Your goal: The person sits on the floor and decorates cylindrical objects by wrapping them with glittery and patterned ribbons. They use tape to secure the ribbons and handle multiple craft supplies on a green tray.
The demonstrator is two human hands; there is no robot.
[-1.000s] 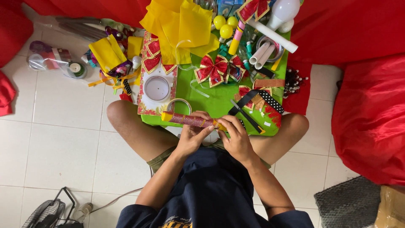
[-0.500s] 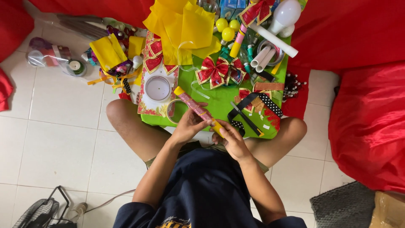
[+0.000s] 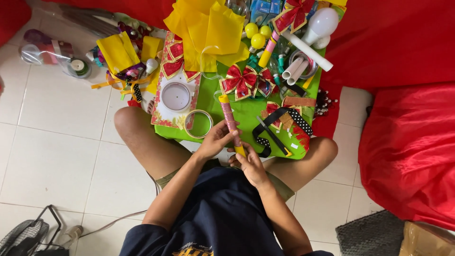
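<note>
I sit on a tiled floor with a green board (image 3: 246, 114) across my knees. Both hands hold a thin pink glittery tube with yellow ends (image 3: 227, 114), which points away from me over the board. My left hand (image 3: 215, 140) wraps around its middle. My right hand (image 3: 249, 163) grips its near yellow end. A roll of clear tape (image 3: 198, 124) lies just left of the tube. A black dotted ribbon (image 3: 284, 124) and a black pen-like tool (image 3: 275, 137) lie to the right.
Red and gold bows (image 3: 244, 81), yellow paper (image 3: 208, 28), yellow balls (image 3: 258, 35), white tubes (image 3: 310, 50) and a white bulb (image 3: 324, 21) crowd the far board. Red cloth (image 3: 407, 142) lies right. A fan (image 3: 23, 237) stands at bottom left.
The tube lay crosswise in front of me a second ago. I have swung it so that its far end points away, nearly upright in view. My hands shifted along it.
</note>
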